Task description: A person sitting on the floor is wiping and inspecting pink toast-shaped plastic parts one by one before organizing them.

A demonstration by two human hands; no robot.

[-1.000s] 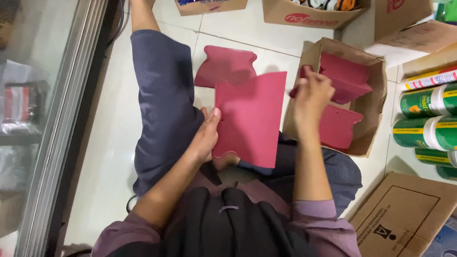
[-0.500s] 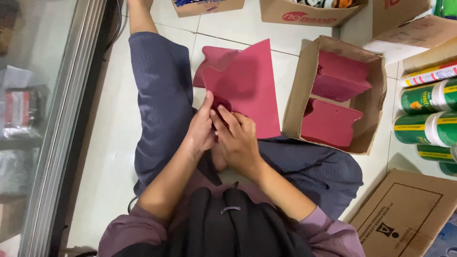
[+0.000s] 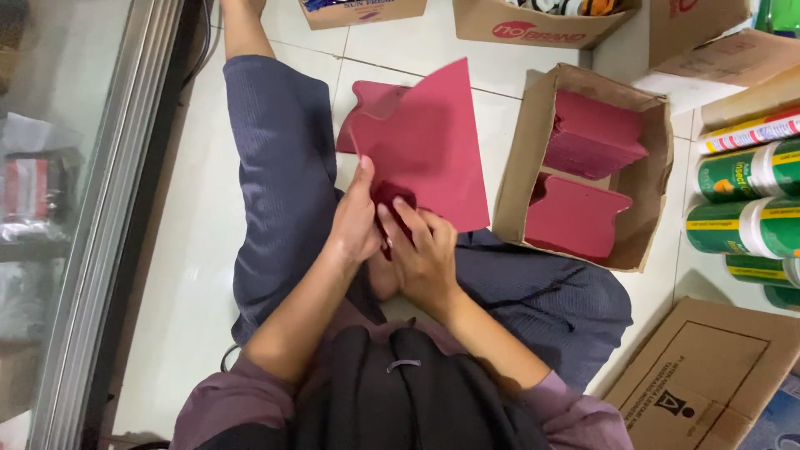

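Note:
I sit on a tiled floor with a flat dark red card sheet [image 3: 433,146] held over my lap. My left hand [image 3: 357,218] grips its near left edge. My right hand [image 3: 427,254] presses and folds the sheet's near corner, fingers curled on it. Under the sheet, on the floor, lies another red cut-out piece [image 3: 371,104]. To the right stands an open cardboard box [image 3: 533,142] with stacks of the same red pieces [image 3: 593,133] in two piles.
Green cans [image 3: 746,225] lie at the right edge. A flattened carton [image 3: 708,383] sits at the lower right, more cardboard boxes [image 3: 533,21] along the top. A glass door with a metal frame [image 3: 108,208] runs down the left.
My right hand left the box and came to the sheet's near corner beside my left hand. The sheet has turned and tilted, its far corner now pointing up.

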